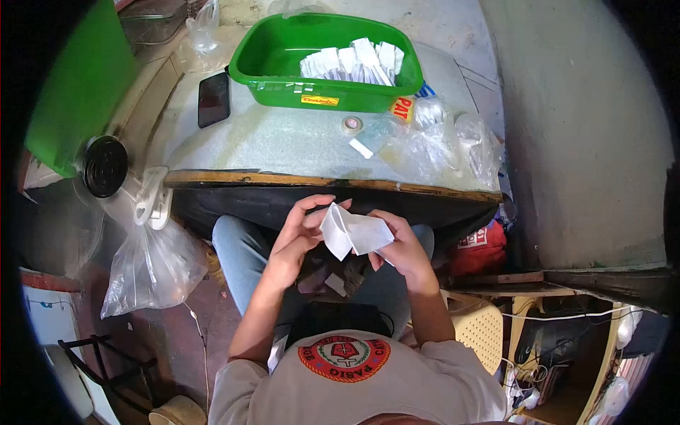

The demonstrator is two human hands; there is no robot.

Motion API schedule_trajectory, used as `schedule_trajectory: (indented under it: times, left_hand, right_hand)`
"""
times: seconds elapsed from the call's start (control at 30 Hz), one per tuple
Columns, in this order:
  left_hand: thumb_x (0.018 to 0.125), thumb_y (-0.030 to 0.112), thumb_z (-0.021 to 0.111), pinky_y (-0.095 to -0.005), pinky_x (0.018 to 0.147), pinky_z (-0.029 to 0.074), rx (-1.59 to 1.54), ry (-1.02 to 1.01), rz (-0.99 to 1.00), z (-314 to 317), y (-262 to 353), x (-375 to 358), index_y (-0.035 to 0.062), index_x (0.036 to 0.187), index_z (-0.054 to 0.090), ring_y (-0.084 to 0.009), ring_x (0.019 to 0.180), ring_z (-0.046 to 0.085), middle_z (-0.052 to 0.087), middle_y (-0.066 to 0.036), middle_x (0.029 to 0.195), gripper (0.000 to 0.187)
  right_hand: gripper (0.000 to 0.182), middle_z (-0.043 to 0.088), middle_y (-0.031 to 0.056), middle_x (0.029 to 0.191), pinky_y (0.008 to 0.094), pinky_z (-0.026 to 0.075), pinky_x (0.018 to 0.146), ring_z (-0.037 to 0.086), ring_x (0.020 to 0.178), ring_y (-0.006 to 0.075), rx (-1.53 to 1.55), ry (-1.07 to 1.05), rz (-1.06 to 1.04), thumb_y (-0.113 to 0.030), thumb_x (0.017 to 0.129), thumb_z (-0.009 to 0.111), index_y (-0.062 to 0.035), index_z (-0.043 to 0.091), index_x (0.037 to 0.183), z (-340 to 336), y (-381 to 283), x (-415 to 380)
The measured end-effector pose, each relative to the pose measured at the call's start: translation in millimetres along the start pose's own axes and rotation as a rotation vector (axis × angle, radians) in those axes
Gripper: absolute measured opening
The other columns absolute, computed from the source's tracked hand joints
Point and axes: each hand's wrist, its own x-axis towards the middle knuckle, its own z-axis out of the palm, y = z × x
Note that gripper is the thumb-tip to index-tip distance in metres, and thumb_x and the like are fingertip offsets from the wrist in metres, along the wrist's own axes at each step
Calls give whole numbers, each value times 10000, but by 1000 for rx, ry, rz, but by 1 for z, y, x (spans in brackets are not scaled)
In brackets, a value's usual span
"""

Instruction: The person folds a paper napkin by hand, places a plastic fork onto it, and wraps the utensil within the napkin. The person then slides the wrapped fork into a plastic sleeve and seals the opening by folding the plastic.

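Observation:
A folded piece of white paper (370, 234), shaped like a small packet with a flap standing up at its left end, is held above my lap. My right hand (404, 249) grips its right end, with the thumb and fingers partly hidden by the paper. At the flap, my left hand (297, 237) has bent fingers around the left edge; some fingertips pass behind the paper. Beyond the hands, on the table, a green basin (273, 92) holds a row of similar white folded papers (354, 62).
On the table (283, 145) lie a dark phone (214, 100), a tape roll (351, 125), a small white piece (361, 148) and crumpled clear plastic bags (439, 142). A plastic bag (156, 265) hangs at the left. The table's wooden edge (319, 182) runs just ahead of my hands.

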Motion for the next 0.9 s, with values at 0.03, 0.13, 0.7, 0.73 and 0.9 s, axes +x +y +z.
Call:
schedule_trajectory:
  times: [0.03, 0.13, 0.7, 0.73, 0.9]
  left_hand:
    - [767, -127, 325, -419, 1106, 356, 131, -65, -15, -5, 2, -1, 14, 1408, 334, -305, 1325, 483, 403, -265, 1480, 657]
    - [841, -188, 375, -382, 1082, 386, 272, -109, 18, -13, 7, 0, 9, 1281, 428, -280, 1302, 510, 476, -255, 1422, 485]
    - [833, -25, 698, -362, 933, 500, 689, -54, 221, -14, -1, 5, 3, 931, 666, -270, 1087, 655, 681, -177, 1131, 106]
    - [833, -25, 698, -362, 933, 500, 692, -49, 223, -11, -4, 4, 3, 931, 666, -270, 1087, 655, 681, -177, 1131, 106]
    - [821, -45, 701, -315, 869, 540, 689, 172, 304, -5, -20, 6, -21, 924, 671, -222, 1006, 680, 686, -175, 1104, 110]
  right_hand:
    - [175, 626, 51, 734, 226, 412, 409, 599, 485, 120, 23, -48, 25, -3, 891, 555, -1, 565, 1065, -2, 0, 0]
    - [140, 658, 87, 747, 220, 383, 379, 579, 459, 119, 75, -105, 71, -36, 897, 575, 1, 581, 1032, -3, -3, 0]
    - [405, 662, 54, 839, 226, 500, 492, 653, 626, 114, -346, 65, -231, 123, 774, 535, 3, 556, 1160, 16, -4, -14]
    - [447, 666, 53, 850, 229, 510, 511, 655, 659, 107, -378, 94, -251, 128, 758, 545, -2, 540, 1186, 18, -3, -14]
    - [550, 688, 78, 881, 244, 529, 590, 666, 735, 111, -464, 215, -259, 111, 738, 566, -35, 488, 1263, 26, -4, -18]
